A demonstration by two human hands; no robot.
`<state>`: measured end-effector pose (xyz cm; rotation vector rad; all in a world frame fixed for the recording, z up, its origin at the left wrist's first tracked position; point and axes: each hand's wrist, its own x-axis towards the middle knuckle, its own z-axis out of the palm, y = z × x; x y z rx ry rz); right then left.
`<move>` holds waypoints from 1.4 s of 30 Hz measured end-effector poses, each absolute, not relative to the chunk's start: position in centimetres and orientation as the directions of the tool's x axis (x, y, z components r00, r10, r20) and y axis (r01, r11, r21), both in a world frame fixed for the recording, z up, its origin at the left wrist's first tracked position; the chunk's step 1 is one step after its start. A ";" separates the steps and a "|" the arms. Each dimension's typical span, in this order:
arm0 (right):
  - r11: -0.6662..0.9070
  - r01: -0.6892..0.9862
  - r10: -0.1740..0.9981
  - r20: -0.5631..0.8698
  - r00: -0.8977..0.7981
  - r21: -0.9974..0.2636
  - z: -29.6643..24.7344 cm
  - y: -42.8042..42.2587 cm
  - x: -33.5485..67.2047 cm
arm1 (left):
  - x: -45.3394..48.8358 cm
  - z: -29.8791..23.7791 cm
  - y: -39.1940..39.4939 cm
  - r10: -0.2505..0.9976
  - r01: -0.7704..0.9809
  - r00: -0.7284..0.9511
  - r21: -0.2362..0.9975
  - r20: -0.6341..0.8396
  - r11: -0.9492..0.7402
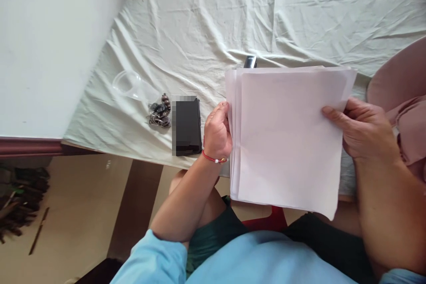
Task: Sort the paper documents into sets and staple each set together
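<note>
A stack of white paper sheets [289, 137] is held up between my two hands, near the front edge of the cloth-covered table. Its left edges are slightly fanned, and the lower right corner curls. My left hand [218, 128], with a red bracelet at the wrist, grips the left edge; its fingers are partly hidden behind the sheets. At the right edge my right hand [366, 126] pinches the stack, thumb on the front and fingers behind. Just beyond the top edge of the paper shows the end of a small dark object [250, 61], the rest of it covered.
A black phone-like device [188, 126] lies left of my left hand. Beside it are a bunch of keys [160, 113] and a clear plastic cup [128, 84] on its side. The pale tablecloth [199, 31] is wrinkled. A pink padded object [399, 80] stands at the right.
</note>
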<state>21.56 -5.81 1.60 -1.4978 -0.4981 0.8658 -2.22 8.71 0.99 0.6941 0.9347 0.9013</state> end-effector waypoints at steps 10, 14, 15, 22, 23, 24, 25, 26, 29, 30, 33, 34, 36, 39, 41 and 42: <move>-0.152 -0.156 0.727 -0.217 0.651 -0.976 1.7 -5.7 22.1 | -1.9 0.7 8.7 0.891 -0.349 0.268 0.825 -0.366 0.444; -0.149 -0.103 0.712 -0.179 0.679 -0.983 1.7 -5.7 22.1 | -1.8 0.2 8.8 0.889 -0.336 0.283 0.831 -0.359 0.443; -0.147 -0.093 0.699 -0.170 0.694 -0.985 1.7 -5.7 22.0 | -1.8 0.0 8.9 0.894 -0.333 0.280 0.838 -0.351 0.433; -0.054 -0.050 0.654 -0.073 0.753 -0.997 1.9 -5.4 21.7 | -1.9 -0.8 9.2 0.909 -0.294 0.287 0.875 -0.302 0.384; -0.057 -0.055 0.658 -0.078 0.749 -0.997 1.9 -5.4 21.7 | -1.9 -0.8 9.2 0.905 -0.284 0.300 0.877 -0.303 0.387; -0.061 -0.058 0.659 -0.084 0.747 -0.996 1.9 -5.4 21.7 | -2.0 -0.6 9.1 0.904 -0.274 0.303 0.882 -0.300 0.384; -0.065 -0.063 0.658 -0.090 0.748 -0.996 1.8 -5.5 21.7 | -2.0 -0.5 9.0 0.909 -0.265 0.297 0.890 -0.291 0.372; -0.066 -0.070 0.653 -0.096 0.752 -0.995 1.8 -5.5 21.7 | -2.1 -0.4 9.0 0.918 -0.258 0.287 0.900 -0.275 0.350; -0.053 -0.096 0.640 -0.107 0.761 -0.994 1.6 -5.4 21.8 | -2.1 -0.3 8.9 0.946 -0.257 0.254 0.929 -0.202 0.268; -0.049 -0.102 0.640 -0.109 0.760 -0.994 1.6 -5.4 21.8 | -2.0 -0.3 8.9 0.952 -0.261 0.246 0.933 -0.183 0.247; -0.058 -0.109 0.645 -0.121 0.754 -0.992 1.4 -5.3 21.9 | -1.9 -0.4 8.9 0.957 -0.252 0.236 0.940 -0.170 0.229; -0.063 -0.112 0.643 -0.126 0.756 -0.992 1.4 -5.3 21.9 | -1.9 -0.5 8.9 0.955 -0.235 0.241 0.944 -0.174 0.231; -0.065 -0.119 0.637 -0.132 0.759 -0.991 1.5 -5.2 21.8 | -1.8 -0.6 8.9 0.948 -0.198 0.254 0.949 -0.192 0.246; -0.046 -0.129 0.629 -0.129 0.767 -0.991 1.6 -5.2 21.7 | -1.8 -0.7 8.9 0.939 -0.180 0.242 0.939 -0.245 0.292; -0.028 -0.129 0.622 -0.118 0.774 -0.991 1.5 -5.2 21.7 | -1.8 -0.7 8.9 0.931 -0.191 0.237 0.926 -0.279 0.326; -0.020 -0.129 0.620 -0.113 0.777 -0.991 1.5 -5.2 21.7 | -1.7 -0.6 8.9 0.927 -0.196 0.240 0.921 -0.288 0.337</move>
